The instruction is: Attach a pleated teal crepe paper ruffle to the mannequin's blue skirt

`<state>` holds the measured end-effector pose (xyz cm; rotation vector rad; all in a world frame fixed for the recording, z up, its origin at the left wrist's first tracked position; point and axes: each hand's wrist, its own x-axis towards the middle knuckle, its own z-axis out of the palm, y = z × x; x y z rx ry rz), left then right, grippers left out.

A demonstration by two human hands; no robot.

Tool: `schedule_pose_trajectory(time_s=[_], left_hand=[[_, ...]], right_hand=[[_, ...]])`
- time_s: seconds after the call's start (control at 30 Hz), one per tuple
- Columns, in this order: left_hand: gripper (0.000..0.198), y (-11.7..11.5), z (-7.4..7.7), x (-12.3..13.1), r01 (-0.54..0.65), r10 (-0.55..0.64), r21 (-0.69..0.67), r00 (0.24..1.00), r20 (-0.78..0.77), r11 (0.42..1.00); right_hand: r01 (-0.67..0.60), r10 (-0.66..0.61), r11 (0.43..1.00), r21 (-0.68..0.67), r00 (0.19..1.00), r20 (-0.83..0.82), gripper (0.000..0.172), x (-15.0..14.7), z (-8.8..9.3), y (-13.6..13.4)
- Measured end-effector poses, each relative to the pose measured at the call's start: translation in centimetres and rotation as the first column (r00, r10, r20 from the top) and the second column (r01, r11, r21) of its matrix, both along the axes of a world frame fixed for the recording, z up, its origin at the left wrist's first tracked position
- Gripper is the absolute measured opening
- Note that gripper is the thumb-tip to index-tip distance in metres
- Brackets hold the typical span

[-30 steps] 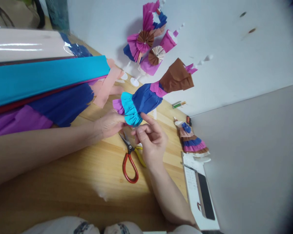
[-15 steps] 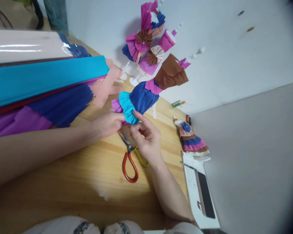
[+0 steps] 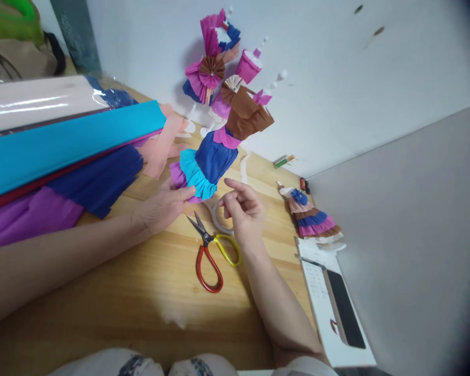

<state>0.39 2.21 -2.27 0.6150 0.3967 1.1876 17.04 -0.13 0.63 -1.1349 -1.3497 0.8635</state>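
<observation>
My left hand point(image 3: 166, 206) is closed on the hem of a crepe paper doll dress point(image 3: 217, 156), thumb on top. The dress has a brown top, a pink waistband, a blue skirt, and turquoise and purple ruffles; it tilts up to the right. Just right of the hem is my right hand point(image 3: 245, 211), apart from the dress, its index finger stretched out and the other fingers loosely bent, with nothing visible in them. Between the hands, scissors point(image 3: 206, 238) with one red and one yellow handle lie spread on the table. A roll of tape point(image 3: 215, 222) is partly hidden behind my right hand.
Turquoise crepe paper point(image 3: 74, 138) and other coloured rolls lie at the left, with peach strips point(image 3: 162, 149) beside them. Finished paper figures point(image 3: 211, 68) stand by the wall. Another layered figure point(image 3: 313, 216) and a white box point(image 3: 332, 303) are on the right of the wooden table point(image 3: 141, 292).
My right hand has come away from the ruffle and moved right. My left hand still holds the hem, its thumb now on the ruffle. The view has shifted slightly.
</observation>
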Motion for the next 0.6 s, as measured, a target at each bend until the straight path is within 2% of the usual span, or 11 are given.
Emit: schedule_pose_trajectory(time_s=[0.1, 0.27, 0.6], left_hand=[[0.056, 0.11, 0.28, 0.13, -0.048, 0.049, 0.047, 0.998, -0.025, 0.998], [0.051, 0.49, 0.27, -0.23, -0.064, 0.065, 0.016, 0.998, -0.022, 0.998], [0.020, 0.78, 0.32, -0.33, 0.027, -0.019, -0.060, 0.991, 0.132, 0.998]], right_hand=[[-0.003, 0.002, 1.000, -0.019, 1.000, -0.011, 0.024, -0.04, -0.07, 0.21], [-0.007, 0.006, 0.999, -0.042, 1.000, -0.029, 0.024, 0.10, -0.22, 0.47], [0.012, -0.011, 0.997, -0.071, 1.000, 0.013, 0.023, 0.27, -0.10, 0.56]])
